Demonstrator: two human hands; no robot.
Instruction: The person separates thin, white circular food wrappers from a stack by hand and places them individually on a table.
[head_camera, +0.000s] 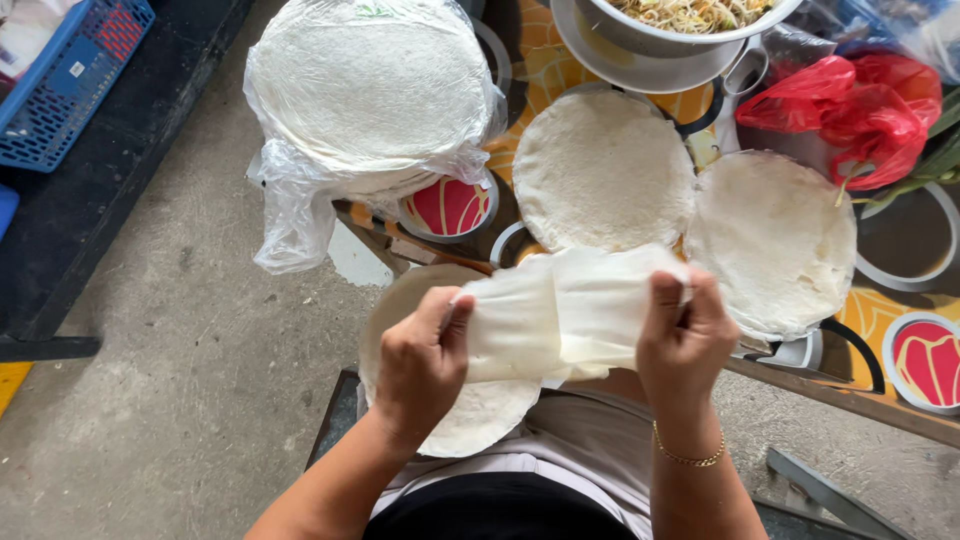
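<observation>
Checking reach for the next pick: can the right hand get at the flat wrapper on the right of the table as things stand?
Probably not yet: the right hand and left hand both pinch a thin wrapper. The flat wrapper lies uncovered just beyond the right hand, with nothing between.

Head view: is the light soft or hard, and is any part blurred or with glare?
Head view: soft, even daylight with only faint shadows; the left hand, right hand and the thin wrapper between them look sharp; mild glare on the plastic bag around the wrapper stack; straight edges bend slightly near the frame's borders.

Thin white round wrapper (560, 310), limp, folded, perhaps two sheets, stretched mid-air above table edge
</observation>
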